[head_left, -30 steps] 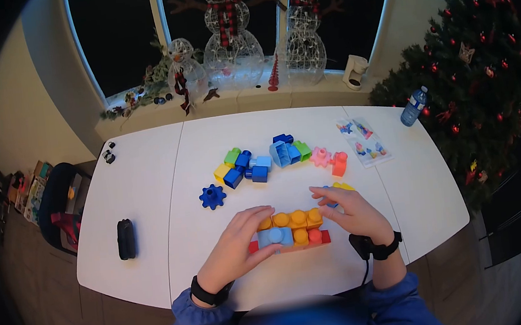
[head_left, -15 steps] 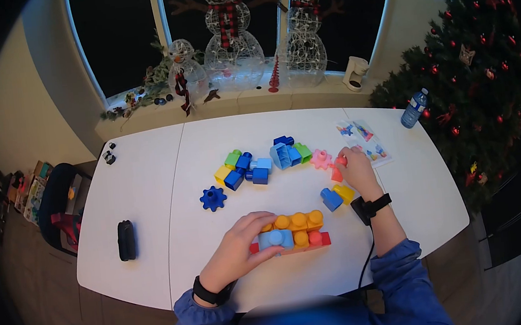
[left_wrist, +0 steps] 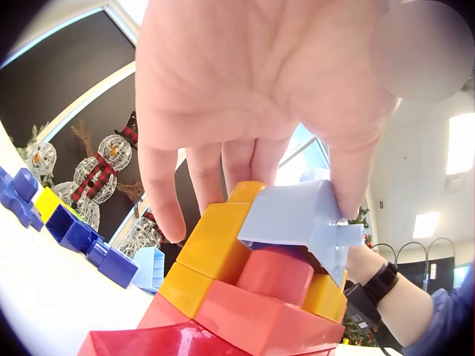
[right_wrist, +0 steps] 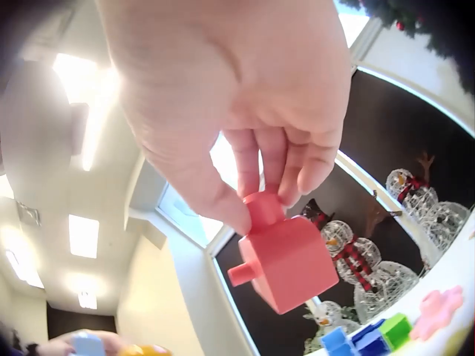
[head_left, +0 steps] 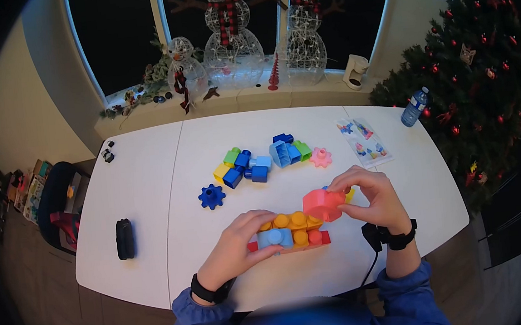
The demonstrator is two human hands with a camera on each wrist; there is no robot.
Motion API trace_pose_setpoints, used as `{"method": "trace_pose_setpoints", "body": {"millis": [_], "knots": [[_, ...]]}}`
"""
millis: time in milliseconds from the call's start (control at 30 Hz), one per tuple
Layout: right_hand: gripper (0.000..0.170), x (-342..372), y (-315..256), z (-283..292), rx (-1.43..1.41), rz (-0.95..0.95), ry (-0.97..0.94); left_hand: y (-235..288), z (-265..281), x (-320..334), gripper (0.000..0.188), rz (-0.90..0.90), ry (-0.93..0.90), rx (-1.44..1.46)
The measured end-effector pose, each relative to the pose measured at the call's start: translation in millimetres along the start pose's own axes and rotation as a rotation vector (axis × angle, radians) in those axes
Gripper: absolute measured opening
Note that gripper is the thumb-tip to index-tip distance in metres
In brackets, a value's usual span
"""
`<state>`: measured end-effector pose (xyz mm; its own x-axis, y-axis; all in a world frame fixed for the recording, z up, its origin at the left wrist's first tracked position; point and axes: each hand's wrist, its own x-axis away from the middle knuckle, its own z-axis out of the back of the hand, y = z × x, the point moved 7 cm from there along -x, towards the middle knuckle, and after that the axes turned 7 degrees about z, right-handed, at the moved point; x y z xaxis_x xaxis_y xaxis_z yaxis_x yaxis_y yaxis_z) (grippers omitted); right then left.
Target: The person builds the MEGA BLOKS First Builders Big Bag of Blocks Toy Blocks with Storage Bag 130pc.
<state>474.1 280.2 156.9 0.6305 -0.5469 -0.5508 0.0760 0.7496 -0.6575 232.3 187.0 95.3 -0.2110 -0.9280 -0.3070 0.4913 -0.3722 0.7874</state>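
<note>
Over the right end of a built row of toy building blocks (head_left: 301, 238), my right hand (head_left: 377, 198) pinches a coral-red block (head_left: 320, 205) by its round stud. A small peg (right_wrist: 240, 274) sticks out of that block's side in the right wrist view. My left hand (head_left: 232, 248) holds the left part of the row, thumb at a light blue block (left_wrist: 288, 215) in front and fingers behind orange blocks (left_wrist: 215, 241). Red and coral blocks (left_wrist: 245, 311) form the row's base. A yellow block (head_left: 351, 194) is partly hidden behind my right hand.
Blue, green and yellow blocks (head_left: 233, 177) lie in a cluster farther back. Close by are a dark blue gear piece (head_left: 212, 196) and a pink gear piece (head_left: 320, 157). A picture sheet (head_left: 365, 143), a water bottle (head_left: 415, 107) and a black case (head_left: 125, 239) are on the table.
My right hand reached out to the coral-red block beside the pink gear, took it by the stud and brought it back to the row. My left hand has stayed at the row.
</note>
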Motion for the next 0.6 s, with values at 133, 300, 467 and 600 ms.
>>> {"method": "trace_pose_setpoints", "body": {"millis": [133, 300, 467, 600], "knots": [[0.034, 0.2, -18.5, -25.5, -0.071, 0.053, -0.223, 1.2, 0.3, -0.6, 0.056, -0.001, 0.001, -0.006], [0.037, 5.4, -14.2, -52.6, -0.036, 0.049, -0.301, 1.3, 0.6, -0.4, 0.056, -0.002, 0.001, -0.005], [0.035, 11.2, -12.2, -59.0, -0.048, 0.058, -0.29, -0.1, 2.1, -0.9, 0.056, 0.006, 0.002, 0.01], [0.038, 15.2, -9.2, -59.7, -0.025, 0.049, -0.305, 0.4, 2.4, -1.2, 0.056, 0.0, 0.001, 0.016]]}}
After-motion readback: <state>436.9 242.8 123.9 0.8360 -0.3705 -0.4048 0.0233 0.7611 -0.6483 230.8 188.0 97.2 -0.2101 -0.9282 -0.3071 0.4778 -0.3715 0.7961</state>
